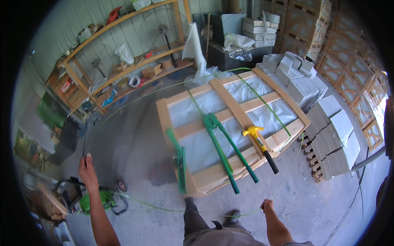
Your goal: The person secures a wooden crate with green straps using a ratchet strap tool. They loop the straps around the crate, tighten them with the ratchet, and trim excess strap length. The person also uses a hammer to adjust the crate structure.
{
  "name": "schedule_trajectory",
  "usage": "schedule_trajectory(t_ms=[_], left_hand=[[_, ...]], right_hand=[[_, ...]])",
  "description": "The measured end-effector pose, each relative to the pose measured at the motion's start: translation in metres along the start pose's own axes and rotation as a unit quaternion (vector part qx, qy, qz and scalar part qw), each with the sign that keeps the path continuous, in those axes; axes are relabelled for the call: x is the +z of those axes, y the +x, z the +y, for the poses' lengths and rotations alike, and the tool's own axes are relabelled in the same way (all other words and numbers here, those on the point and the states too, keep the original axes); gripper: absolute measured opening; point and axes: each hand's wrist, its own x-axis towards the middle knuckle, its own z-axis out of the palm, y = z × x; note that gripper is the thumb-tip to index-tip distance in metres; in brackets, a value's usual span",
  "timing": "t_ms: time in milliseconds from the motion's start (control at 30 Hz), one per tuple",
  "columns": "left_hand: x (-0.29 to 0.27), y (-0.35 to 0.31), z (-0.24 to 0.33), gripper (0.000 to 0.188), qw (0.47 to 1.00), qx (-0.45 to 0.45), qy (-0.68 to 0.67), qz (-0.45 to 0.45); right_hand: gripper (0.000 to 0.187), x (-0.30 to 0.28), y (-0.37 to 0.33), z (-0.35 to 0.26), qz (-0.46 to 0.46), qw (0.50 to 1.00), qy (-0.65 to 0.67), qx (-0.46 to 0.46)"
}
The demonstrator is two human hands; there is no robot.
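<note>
Out to the left, my left hand (88, 166) is closed in a pinch on a green strapping band (123, 107), which arcs away to the far side of a wooden crate. Low on the right, my right hand (267, 205) is also closed on the thin green band, its tail sagging past my legs. The wooden crate (223, 117), lined with white plastic film, carries bands across its top. Lying on it are a green long-handled strap sealer (223, 143), a green strapping tensioner (179, 162) at the left edge, and a yellow claw hammer (256, 137) with a black grip.
Stacked pale slabs (332, 137) on a pallet stand right of the crate. Wooden shelving (119, 69) with assorted goods lines the left wall. A green wheeled machine (98, 201) sits at lower left. Tall wooden crates (349, 53) rise at the far right. Cables (342, 221) lie on the floor.
</note>
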Motion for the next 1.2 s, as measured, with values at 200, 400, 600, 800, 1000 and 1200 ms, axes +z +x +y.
schedule_trajectory(t_ms=[200,400,600,800,1000,1200], left_hand=[[0.138,0.209,-0.132,0.033,0.997,-0.046,0.049,0.026],[0.301,0.340,-0.280,0.049,0.974,-0.194,0.112,-0.034],[0.432,0.318,-0.423,0.033,0.911,-0.070,0.405,-0.038],[0.402,0.114,-0.504,0.017,0.843,-0.047,0.472,-0.253],[0.286,-0.104,-0.522,0.023,0.839,-0.015,0.365,-0.405],[0.231,-0.208,-0.520,0.021,0.881,0.029,0.303,-0.362]], right_hand=[[0.016,0.052,-0.041,0.073,0.075,0.996,0.005,0.038],[0.012,0.117,-0.101,0.104,0.083,0.995,0.005,0.048],[0.009,0.110,-0.089,0.058,0.119,0.989,0.058,0.069],[0.019,0.100,-0.035,-0.003,0.127,0.979,-0.159,-0.009],[0.019,0.122,-0.023,-0.005,0.148,0.980,-0.131,-0.038],[0.020,0.109,-0.035,0.080,0.096,0.993,0.057,-0.026]])
